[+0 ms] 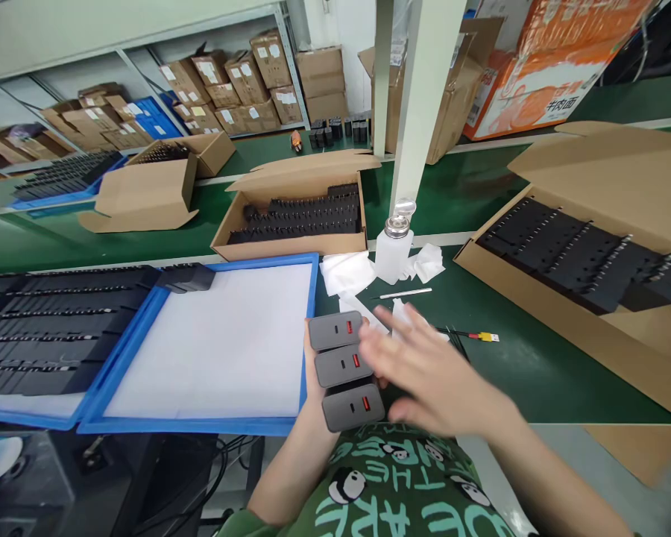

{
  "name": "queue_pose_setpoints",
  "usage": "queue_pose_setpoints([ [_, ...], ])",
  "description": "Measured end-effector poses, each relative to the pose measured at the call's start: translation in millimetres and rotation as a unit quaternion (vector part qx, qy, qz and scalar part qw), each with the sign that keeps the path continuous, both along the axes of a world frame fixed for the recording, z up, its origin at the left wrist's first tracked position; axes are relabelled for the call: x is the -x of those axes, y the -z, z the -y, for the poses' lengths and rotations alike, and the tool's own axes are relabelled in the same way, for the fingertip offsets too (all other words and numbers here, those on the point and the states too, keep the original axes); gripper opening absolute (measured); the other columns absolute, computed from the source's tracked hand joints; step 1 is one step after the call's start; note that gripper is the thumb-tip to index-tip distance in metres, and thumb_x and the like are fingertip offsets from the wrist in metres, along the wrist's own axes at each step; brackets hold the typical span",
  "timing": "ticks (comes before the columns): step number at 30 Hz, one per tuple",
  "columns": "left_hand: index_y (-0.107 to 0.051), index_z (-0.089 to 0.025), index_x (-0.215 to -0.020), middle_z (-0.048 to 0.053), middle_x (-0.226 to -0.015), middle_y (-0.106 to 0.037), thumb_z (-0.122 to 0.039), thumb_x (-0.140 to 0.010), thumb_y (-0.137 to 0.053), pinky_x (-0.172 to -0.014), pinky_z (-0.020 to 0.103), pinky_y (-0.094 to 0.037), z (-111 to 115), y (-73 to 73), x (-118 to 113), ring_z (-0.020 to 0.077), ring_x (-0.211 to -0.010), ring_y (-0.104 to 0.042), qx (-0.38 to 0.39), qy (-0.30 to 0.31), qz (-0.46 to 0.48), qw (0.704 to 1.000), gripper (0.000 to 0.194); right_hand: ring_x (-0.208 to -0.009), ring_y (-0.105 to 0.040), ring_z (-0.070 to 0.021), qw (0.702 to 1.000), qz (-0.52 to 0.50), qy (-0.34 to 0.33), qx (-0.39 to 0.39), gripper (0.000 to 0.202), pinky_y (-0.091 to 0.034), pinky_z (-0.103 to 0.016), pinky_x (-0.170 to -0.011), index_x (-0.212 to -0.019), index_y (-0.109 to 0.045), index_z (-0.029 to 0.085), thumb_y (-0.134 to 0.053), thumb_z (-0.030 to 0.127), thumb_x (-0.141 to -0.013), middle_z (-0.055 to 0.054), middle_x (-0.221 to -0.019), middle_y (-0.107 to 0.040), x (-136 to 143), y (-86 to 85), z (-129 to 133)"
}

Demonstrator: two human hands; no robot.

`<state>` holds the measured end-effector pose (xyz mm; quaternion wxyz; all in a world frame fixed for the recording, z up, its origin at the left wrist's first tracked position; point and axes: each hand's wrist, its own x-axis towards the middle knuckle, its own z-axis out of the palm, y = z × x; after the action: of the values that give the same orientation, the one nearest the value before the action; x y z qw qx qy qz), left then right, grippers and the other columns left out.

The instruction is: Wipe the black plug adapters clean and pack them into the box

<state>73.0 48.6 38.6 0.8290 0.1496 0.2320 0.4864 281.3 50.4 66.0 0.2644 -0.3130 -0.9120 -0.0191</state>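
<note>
Three dark grey USB chargers stand in a column in my left hand, which is closed around them from below and the left. Their port faces point up at me, each with a red USB slot and a small dark slot. My right hand, slightly blurred, hovers at their right side with fingers stretched out and apart. Its fingertips overlap the chargers' edge in the picture; I cannot tell if they touch. Past the hands lie white wipes, a white pen-like tool and a cable with a yellow-red USB plug.
Left of me is a blue-rimmed tray with one black block at its corner, beside another tray of black units. A white dispenser bottle stands ahead. Open cartons of black units sit ahead and right, near a post.
</note>
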Motion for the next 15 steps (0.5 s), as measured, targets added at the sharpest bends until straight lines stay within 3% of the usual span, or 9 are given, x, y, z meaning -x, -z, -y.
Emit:
queue_pose_setpoints([
  [2,-0.069,-0.020,-0.092,0.004,-0.070,-0.061,-0.085,-0.073,-0.053,-0.049,0.029,-0.047,1,-4.9,1,0.0167,-0.054,-0.057,0.000,-0.005,-0.002,1.000,0.070,-0.141,-0.046,-0.0311,0.992,-0.019,0.121,0.018,0.054,-0.026,-0.063,-0.121,-0.154,-0.037,0.023,-0.031,0.045,-0.106,-0.009,-0.140,-0.060,-3,0.8,0],
  [4,-0.068,-0.018,-0.089,0.003,-0.068,-0.061,-0.085,-0.070,-0.059,-0.049,0.028,-0.047,2,-10.5,-1,0.0162,-0.053,-0.057,0.021,-0.018,-0.017,0.999,0.070,-0.147,-0.035,-0.0350,0.971,-0.097,0.219,0.007,0.054,-0.022,-0.067,-0.120,-0.158,-0.030,0.023,-0.031,0.038,-0.106,-0.012,-0.147,-0.053,3,-3.4,5],
  [5,-0.068,-0.017,-0.089,0.004,-0.070,-0.063,-0.083,-0.071,-0.059,-0.052,0.029,-0.049,3,-12.6,-3,0.0169,-0.056,-0.060,0.044,-0.024,-0.027,0.998,0.069,-0.151,-0.026,-0.0345,0.972,-0.120,0.200,-0.012,0.058,-0.020,-0.066,-0.121,-0.160,-0.021,0.023,-0.028,0.042,-0.106,-0.011,-0.154,-0.045,8,-6.3,10],
  [7,-0.069,-0.017,-0.092,0.006,-0.079,-0.068,-0.080,-0.077,-0.058,-0.063,0.031,-0.053,3,-14.3,-6,0.0197,-0.068,-0.066,0.093,-0.043,-0.044,0.994,0.066,-0.155,-0.016,-0.0294,0.991,-0.099,0.079,-0.045,0.065,-0.020,-0.058,-0.125,-0.162,-0.012,0.023,-0.021,0.054,-0.104,-0.007,-0.163,-0.029,18,-10.6,17],
  [9,-0.070,-0.016,-0.095,0.008,-0.083,-0.071,-0.078,-0.081,-0.054,-0.067,0.032,-0.054,3,-13.0,-9,0.0215,-0.074,-0.068,0.122,-0.058,-0.057,0.989,0.066,-0.153,-0.023,-0.0297,0.999,-0.007,0.006,-0.040,0.065,-0.024,-0.057,-0.123,-0.159,-0.025,0.026,-0.025,0.059,-0.103,-0.005,-0.162,-0.034,19,-10.3,19],
  [10,-0.070,-0.016,-0.095,0.008,-0.081,-0.071,-0.078,-0.082,-0.052,-0.065,0.032,-0.054,1,-11.9,-10,0.0212,-0.071,-0.068,0.122,-0.065,-0.062,0.988,0.066,-0.150,-0.029,-0.0318,0.999,0.026,0.029,-0.023,0.060,-0.026,-0.060,-0.121,-0.155,-0.036,0.026,-0.031,0.056,-0.103,-0.006,-0.157,-0.042,14,-8.7,17],
  [12,-0.070,-0.015,-0.090,0.006,-0.071,-0.068,-0.080,-0.082,-0.050,-0.057,0.031,-0.052,-2,-11.2,-10,0.0194,-0.060,-0.064,0.115,-0.073,-0.070,0.988,0.068,-0.145,-0.037,-0.0381,0.988,0.034,0.153,-0.003,0.051,-0.027,-0.069,-0.117,-0.148,-0.048,0.022,-0.042,0.044,-0.103,-0.012,-0.146,-0.055,-4,-6.0,15],
  [14,-0.068,-0.015,-0.089,0.005,-0.068,-0.066,-0.079,-0.082,-0.050,-0.055,0.030,-0.052,-5,-13.4,-12,0.0181,-0.056,-0.062,0.109,-0.079,-0.072,0.988,0.066,-0.146,-0.035,-0.0404,0.971,-0.001,0.239,-0.007,0.053,-0.026,-0.071,-0.116,-0.149,-0.046,0.015,-0.048,0.039,-0.101,-0.018,-0.146,-0.053,-21,-8.1,16],
  [15,-0.068,-0.016,-0.089,0.005,-0.069,-0.067,-0.077,-0.083,-0.052,-0.055,0.030,-0.053,-7,-15.3,-14,0.0181,-0.057,-0.063,0.110,-0.084,-0.071,0.988,0.064,-0.148,-0.031,-0.0407,0.970,-0.016,0.240,-0.009,0.061,-0.026,-0.069,-0.118,-0.152,-0.039,0.012,-0.051,0.041,-0.100,-0.020,-0.151,-0.046,-24,-11.5,20],
])
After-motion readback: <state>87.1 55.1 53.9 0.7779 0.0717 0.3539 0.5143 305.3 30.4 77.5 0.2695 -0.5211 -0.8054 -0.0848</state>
